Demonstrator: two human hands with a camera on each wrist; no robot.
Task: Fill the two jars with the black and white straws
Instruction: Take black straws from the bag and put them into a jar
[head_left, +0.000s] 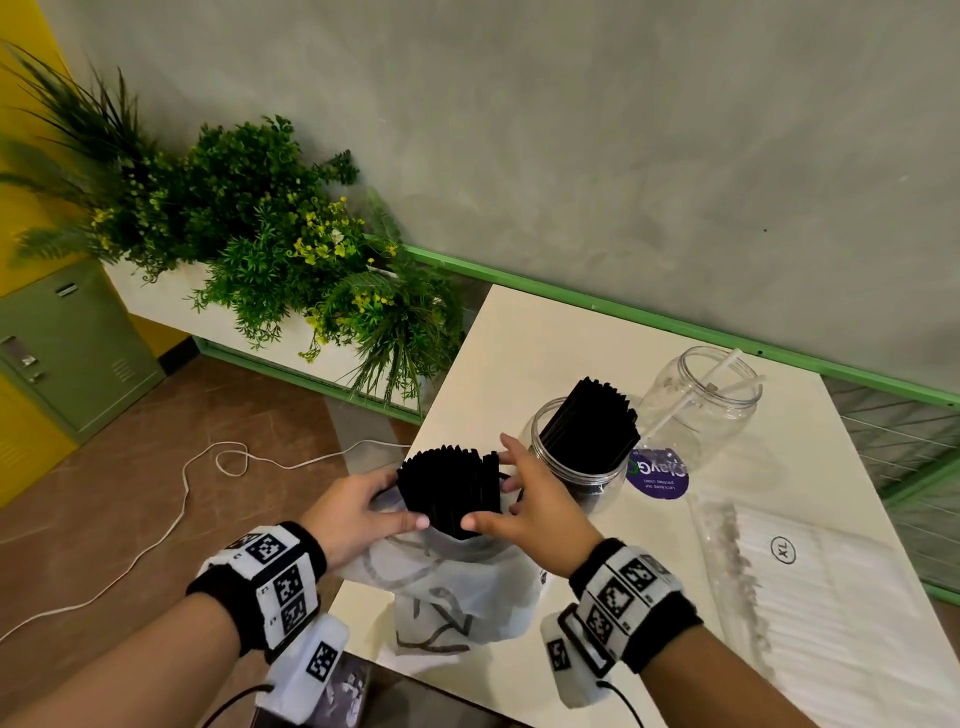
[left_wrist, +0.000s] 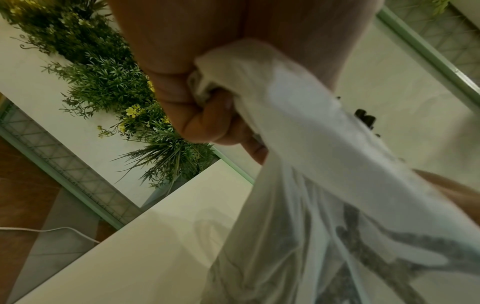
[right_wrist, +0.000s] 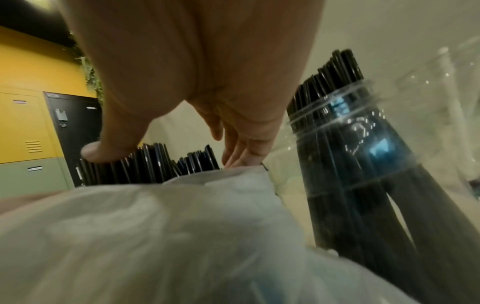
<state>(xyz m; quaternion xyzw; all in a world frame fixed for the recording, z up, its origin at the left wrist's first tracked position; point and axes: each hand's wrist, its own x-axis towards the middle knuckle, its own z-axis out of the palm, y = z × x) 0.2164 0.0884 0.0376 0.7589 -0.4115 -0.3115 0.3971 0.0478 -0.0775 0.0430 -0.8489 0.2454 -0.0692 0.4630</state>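
A bundle of black straws (head_left: 449, 486) stands out of a white plastic bag (head_left: 457, 592) at the table's near left corner. My left hand (head_left: 397, 499) grips the bag's rim on the left, its fingers (left_wrist: 202, 123) curled into the plastic (left_wrist: 298, 144). My right hand (head_left: 488, 480) holds the bundle from the right, thumb in front and fingers behind. The right wrist view shows these straws (right_wrist: 145, 164) under the thumb. Just right of it, a clear jar (head_left: 576, 467) holds more black straws (head_left: 592, 426). Behind that, a second clear jar (head_left: 701, 410) holds a few white straws (head_left: 722, 371).
A clear pack of white straws (head_left: 810, 597) marked XL lies at the right of the white table (head_left: 519, 353). A purple sticker (head_left: 657, 478) sits between the jars. Left of the table are a planter with green plants (head_left: 270, 239), a white cable (head_left: 182, 499) on the floor, and lockers (head_left: 62, 343).
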